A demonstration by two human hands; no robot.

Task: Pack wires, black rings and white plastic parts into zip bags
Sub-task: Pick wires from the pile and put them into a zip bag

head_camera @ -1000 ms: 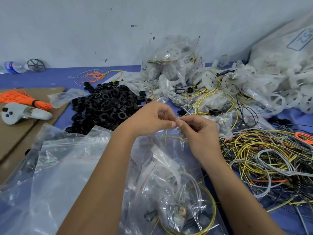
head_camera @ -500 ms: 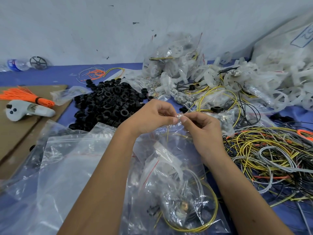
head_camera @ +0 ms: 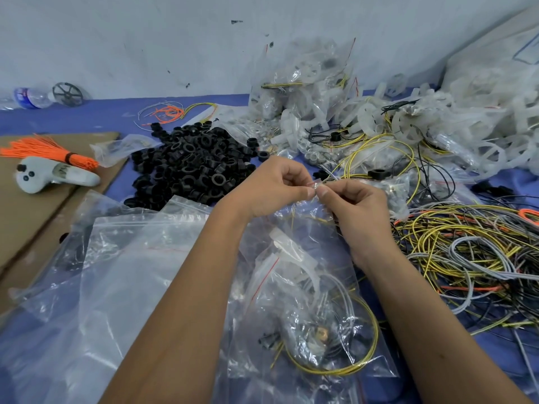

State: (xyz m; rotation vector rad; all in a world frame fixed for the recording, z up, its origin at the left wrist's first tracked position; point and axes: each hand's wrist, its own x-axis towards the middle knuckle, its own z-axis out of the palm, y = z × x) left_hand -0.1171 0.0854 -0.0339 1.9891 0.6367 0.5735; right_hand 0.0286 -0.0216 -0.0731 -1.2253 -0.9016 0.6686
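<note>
Left hand [head_camera: 272,189] and right hand [head_camera: 354,204] pinch zip bag [head_camera: 316,185] top together mid-desk, probably sealing it over wires.

Black rings [head_camera: 192,167] heaped on blue table cover [head_camera: 110,107]. Yellow, grey, black and orange wires [head_camera: 466,252] tangled. Milky white plastic parts [head_camera: 455,123]. Clear bags [head_camera: 116,272], one with red stripe. Orange bundle [head_camera: 49,153] banded black on brown cardboard [head_camera: 35,217]. Grey controller [head_camera: 52,176], black buttons.

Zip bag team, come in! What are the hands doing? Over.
Left hand and right hand both pinching zip bag top edge. Packed bags underneath. Nothing blocking.
</note>
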